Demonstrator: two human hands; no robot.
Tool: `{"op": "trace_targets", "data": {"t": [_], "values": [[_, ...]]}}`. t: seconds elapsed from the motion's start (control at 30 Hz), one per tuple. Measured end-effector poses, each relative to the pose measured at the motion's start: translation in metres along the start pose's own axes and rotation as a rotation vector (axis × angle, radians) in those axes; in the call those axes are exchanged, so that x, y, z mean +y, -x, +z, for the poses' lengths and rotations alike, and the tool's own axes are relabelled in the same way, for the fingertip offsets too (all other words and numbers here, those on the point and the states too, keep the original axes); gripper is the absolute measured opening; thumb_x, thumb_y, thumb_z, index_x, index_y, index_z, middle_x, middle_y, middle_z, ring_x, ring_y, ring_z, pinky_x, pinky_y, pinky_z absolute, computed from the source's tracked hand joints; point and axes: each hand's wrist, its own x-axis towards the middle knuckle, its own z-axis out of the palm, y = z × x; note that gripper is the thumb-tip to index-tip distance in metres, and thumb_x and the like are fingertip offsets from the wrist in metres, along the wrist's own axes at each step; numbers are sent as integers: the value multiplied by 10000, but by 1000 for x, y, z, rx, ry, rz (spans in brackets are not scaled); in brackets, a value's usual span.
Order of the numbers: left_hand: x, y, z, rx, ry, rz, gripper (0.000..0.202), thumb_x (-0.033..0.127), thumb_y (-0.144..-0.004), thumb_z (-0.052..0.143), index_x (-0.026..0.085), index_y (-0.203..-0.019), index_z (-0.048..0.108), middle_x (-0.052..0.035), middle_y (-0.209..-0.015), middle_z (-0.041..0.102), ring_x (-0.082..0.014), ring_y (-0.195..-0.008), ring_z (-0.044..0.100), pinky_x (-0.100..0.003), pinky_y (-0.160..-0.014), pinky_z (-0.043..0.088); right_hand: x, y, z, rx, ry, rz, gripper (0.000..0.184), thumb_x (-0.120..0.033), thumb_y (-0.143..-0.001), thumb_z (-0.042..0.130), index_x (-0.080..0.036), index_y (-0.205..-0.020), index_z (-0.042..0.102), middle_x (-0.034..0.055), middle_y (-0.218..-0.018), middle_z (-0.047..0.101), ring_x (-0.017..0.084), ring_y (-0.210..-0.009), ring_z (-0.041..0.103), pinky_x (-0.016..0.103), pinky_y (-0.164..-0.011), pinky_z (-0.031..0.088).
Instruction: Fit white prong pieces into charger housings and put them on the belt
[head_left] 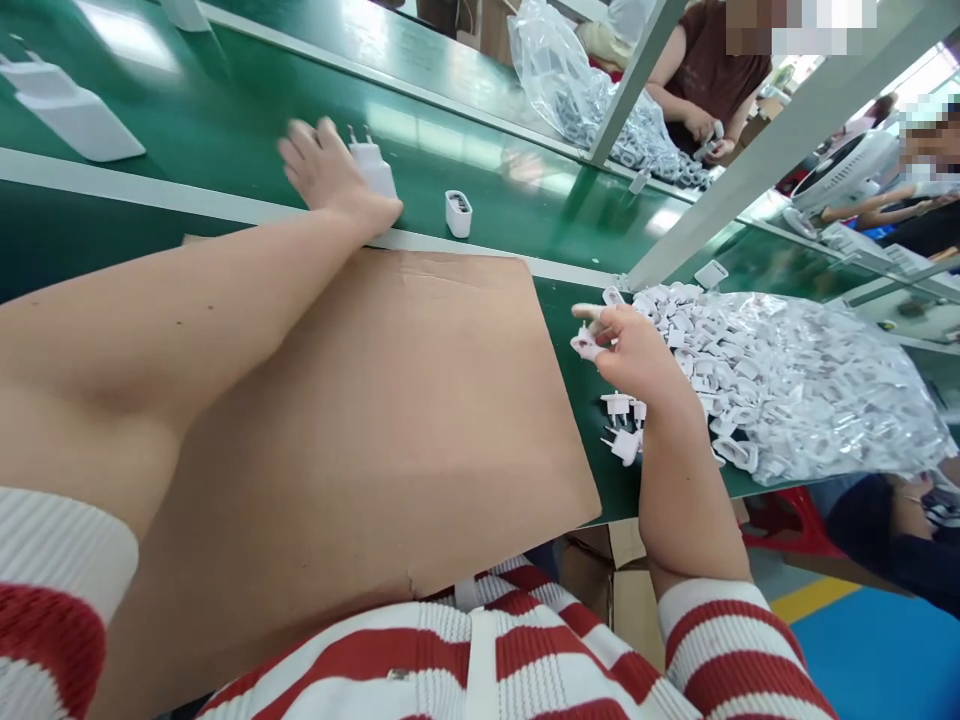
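My left hand reaches out over the green conveyor belt, fingers spread and blurred, right beside a white charger plug that stands with its two pins up. My right hand hovers at the edge of a pile of white plug parts and pinches one small white plug part between its fingertips. A few loose plug parts lie on the green table just below that hand. A brown cardboard sheet lies between my arms.
A small white charger shell sits on the belt past the cardboard. A large white adapter rides the belt at far left. A grey frame post slants across. Other people work opposite beside a clear bag of parts.
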Motion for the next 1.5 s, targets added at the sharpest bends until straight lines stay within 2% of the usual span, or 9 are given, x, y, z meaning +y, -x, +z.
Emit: {"op": "trace_targets", "data": {"t": [0.17, 0.37, 0.47, 0.6, 0.77, 0.9, 1.07, 1.3, 1.5], "values": [[-27, -37, 61, 44, -47, -45, 792, 834, -949, 602, 89, -1216, 567, -13, -1188, 715, -136, -1179, 431, -288, -1137, 296, -7, -2, 6, 24, -518, -49, 327, -316, -794, 826, -244, -1102, 741, 77, -1198, 669, 189, -933, 691, 297, -669, 581], [-64, -100, 85, 24, -181, -653, 731, 538, -875, 869, 20, -1297, 574, -59, -1312, 676, -160, -1111, 406, -350, -1148, 297, -18, -2, 13, -95, -830, 21, 513, -380, -596, 985, -238, -972, 668, -2, -917, 728, 149, -737, 676, 252, -549, 528], [-42, -82, 74, -94, -189, -462, 645, 320, -973, 764, 71, -1497, 482, -23, -1472, 614, -159, -1198, 422, -375, -1226, 278, -20, 0, 11, -121, -832, 32, 427, -450, -696, 940, -228, -1001, 741, 10, -867, 736, 141, -700, 677, 244, -516, 506], [11, -15, 53, -235, -25, -46, 593, 290, -981, 642, 165, -1547, 518, -40, -1326, 711, -227, -1165, 549, -412, -1113, 451, -26, 3, 9, -99, -869, -5, 354, -463, -766, 903, -227, -1009, 798, 13, -858, 743, 124, -691, 660, 281, -617, 587], [59, 54, 37, -436, 159, 24, 582, 352, -960, 613, 194, -1518, 565, -100, -1278, 727, -291, -1174, 655, -427, -1041, 517, -35, 8, 14, -27, -887, -94, 257, -379, -780, 891, -252, -980, 792, 24, -991, 768, 176, -871, 731, 376, -839, 658], [61, 72, 36, -454, 358, -129, 686, 479, -847, 775, 202, -1447, 593, -110, -1292, 703, -281, -1099, 693, -409, -974, 563, -37, 10, 25, 134, -684, -236, 179, -346, -845, 826, -268, -999, 782, 45, -1107, 742, 200, -967, 724, 394, -911, 645], [53, 76, 38, -444, 451, -135, 344, 507, -867, 760, 200, -1022, 745, -60, -988, 705, -231, -885, 673, -343, -783, 545, -40, 19, 30, 226, -413, -281, 317, -326, -895, 786, -297, -1205, 724, 47, -1167, 747, 215, -984, 730, 408, -910, 646], [54, 76, 38, -426, 468, -83, 270, 456, -889, 734, 212, -1004, 738, -52, -949, 703, -234, -909, 656, -329, -778, 516, -50, 24, 35, 150, -124, -412, 270, -262, -988, 646, -297, -1230, 760, 64, -1101, 757, 226, -991, 725, 404, -896, 637], [54, 75, 39, -430, 436, -83, 245, 454, -888, 726, 215, -943, 728, -51, -939, 708, -250, -921, 658, -335, -776, 493, -51, 22, 47, 271, -100, -426, 266, -253, -1000, 660, -315, -1242, 753, 53, -1098, 764, 219, -961, 735, 389, -903, 627]]}}
